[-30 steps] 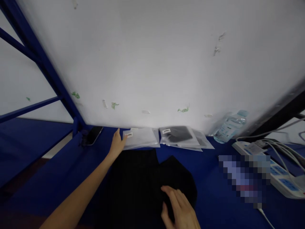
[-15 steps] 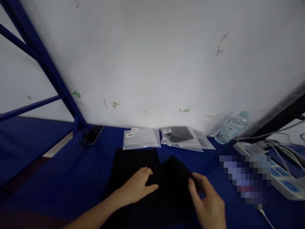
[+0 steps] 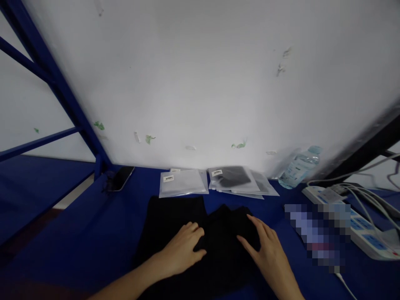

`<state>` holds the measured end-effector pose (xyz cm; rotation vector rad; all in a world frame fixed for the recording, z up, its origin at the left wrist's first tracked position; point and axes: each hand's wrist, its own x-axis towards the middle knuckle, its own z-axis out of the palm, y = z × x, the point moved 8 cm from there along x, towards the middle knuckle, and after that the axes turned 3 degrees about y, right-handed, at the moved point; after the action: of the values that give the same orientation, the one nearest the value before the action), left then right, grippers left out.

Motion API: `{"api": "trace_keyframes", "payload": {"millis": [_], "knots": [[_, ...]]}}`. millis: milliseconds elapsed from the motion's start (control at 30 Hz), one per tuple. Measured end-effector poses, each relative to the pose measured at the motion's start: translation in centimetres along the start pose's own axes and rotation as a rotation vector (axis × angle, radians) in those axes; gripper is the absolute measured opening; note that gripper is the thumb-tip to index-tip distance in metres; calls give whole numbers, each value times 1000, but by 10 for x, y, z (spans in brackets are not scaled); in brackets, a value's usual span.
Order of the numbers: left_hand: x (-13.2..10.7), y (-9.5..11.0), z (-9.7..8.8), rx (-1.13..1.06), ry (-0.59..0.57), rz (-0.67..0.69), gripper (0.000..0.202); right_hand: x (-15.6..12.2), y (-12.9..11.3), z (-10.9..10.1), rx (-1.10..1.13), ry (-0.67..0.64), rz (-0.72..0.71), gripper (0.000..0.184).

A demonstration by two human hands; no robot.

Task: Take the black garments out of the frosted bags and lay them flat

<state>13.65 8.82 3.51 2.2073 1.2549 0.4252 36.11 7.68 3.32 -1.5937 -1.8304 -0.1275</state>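
A black cloth (image 3: 175, 212) lies on the blue table (image 3: 93, 233) in front of me. My left hand (image 3: 181, 248) rests on its middle with fingers curled onto the fabric. My right hand (image 3: 268, 252) lies flat on the cloth's right part, fingers stretched out. Beyond the cloth lie clear plastic bags: an empty-looking one with a label (image 3: 183, 182) and a stack with dark cloth inside (image 3: 237, 179).
A phone (image 3: 120, 178) lies at the back left by the blue frame post (image 3: 59, 87). A water bottle (image 3: 296, 168) lies against the white wall. White power strips with cables (image 3: 359, 225) fill the right side.
My left hand drew back from the labelled bag onto the black cloth. My right hand shifted up along the cloth's right part, which now looks folded inward.
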Motion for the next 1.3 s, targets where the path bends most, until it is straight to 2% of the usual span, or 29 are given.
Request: {"api": "trace_keyframes", "payload": {"millis": [133,200,267,367,467,567,667,800,900,1000,1100,1200,1300], "knots": [[-2,3,-7,-63,29,-9,13,3,10,-8,-5,70,72,43],[-4,1,-21,-189,57,-35,8,6,21,-19,25,102,194,40],[-8,-6,-45,-340,100,-72,5,8,34,-29,76,128,370,41],[-20,-30,-85,-477,212,-173,16,8,39,-36,227,152,547,46],[-39,-66,-108,-583,286,-313,28,7,24,-26,398,90,572,48],[-57,-95,-112,-587,291,-404,32,4,6,-7,428,-36,505,38],[-70,-113,-106,-487,282,-419,31,-2,0,3,284,-110,434,38],[-80,-126,-103,-331,371,-437,31,3,3,-10,162,20,350,41],[-77,-127,-100,-294,351,-396,29,16,-12,-12,131,48,171,41],[-74,-126,-103,-246,368,-331,25,24,-34,9,120,-72,-30,40],[-77,-123,-110,-265,413,-292,24,25,-46,26,141,-176,-109,24],[-92,-114,-116,-345,412,-235,19,21,-54,15,172,-151,-154,14],[-120,-99,-108,-366,287,-170,9,7,-60,-12,168,-94,-224,13]]}}
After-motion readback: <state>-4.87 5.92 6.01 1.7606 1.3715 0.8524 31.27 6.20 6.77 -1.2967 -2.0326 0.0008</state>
